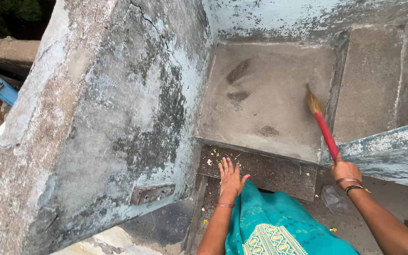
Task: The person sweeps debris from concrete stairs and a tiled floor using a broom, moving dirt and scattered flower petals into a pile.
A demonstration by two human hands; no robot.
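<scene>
The right hand (345, 170) is clenched around the red handle of a broom (325, 134), gripping it at the lower end. Two bangles and a dark band sit on that wrist. From the hand the handle runs up toward 11 o'clock, ending in a tan bristle head that touches the landing (265, 94), close to its right edge.

The left hand (230, 178) lies released, fingers spread and pointing to 12 o'clock, flat on the step (279, 172) just below the landing. A thin bangle circles its wrist. Around the fingertips, at 10 to 12 o'clock, small pale scraps of litter (212, 158) lie on the step's dark, gritty surface.

Between the two forearms, at 5 o'clock from the left hand, falls a teal cloth (275, 222) with a pale patterned border.

The landing is a flat grey concrete slab with a few darker smudges near its middle and upper left. At 3 o'clock from it rises another flight of steps (369, 80). Left of the left hand, from 9 to 11 o'clock, stands a tall wall (114, 108), its pale blue paint worn, stained black and cracked near the top; a small rusty metal plate (152, 192) is fixed low on it. At 3 o'clock from the right hand a low wall (393, 151) with flaking blue paint crosses the view.
</scene>
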